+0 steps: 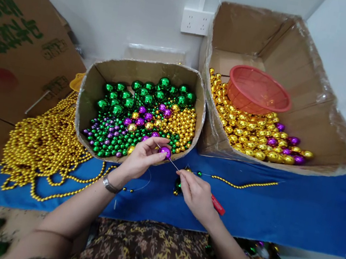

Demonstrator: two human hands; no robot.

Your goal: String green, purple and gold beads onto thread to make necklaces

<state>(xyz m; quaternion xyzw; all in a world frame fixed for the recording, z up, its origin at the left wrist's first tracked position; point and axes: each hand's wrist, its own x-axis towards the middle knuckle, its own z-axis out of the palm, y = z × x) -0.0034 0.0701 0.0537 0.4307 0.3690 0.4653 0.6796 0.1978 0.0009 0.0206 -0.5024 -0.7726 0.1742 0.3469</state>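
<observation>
My left hand pinches a shiny purple bead at the near rim of the middle cardboard box. A thin needle runs from the bead to my right hand, whose fingertips are closed on its other end. Beneath and beside my right hand lie a few green and gold beads, partly hidden by it. From there a thread with small gold beads stretches right over the blue cloth. A red object shows from behind my right wrist. Two small beads lie on a thread below my left hand.
The middle box holds green, purple and gold beads. A larger box at right holds gold and purple beads and a red basket. Gold bead strands are heaped at left on the blue cloth, beside a tall carton.
</observation>
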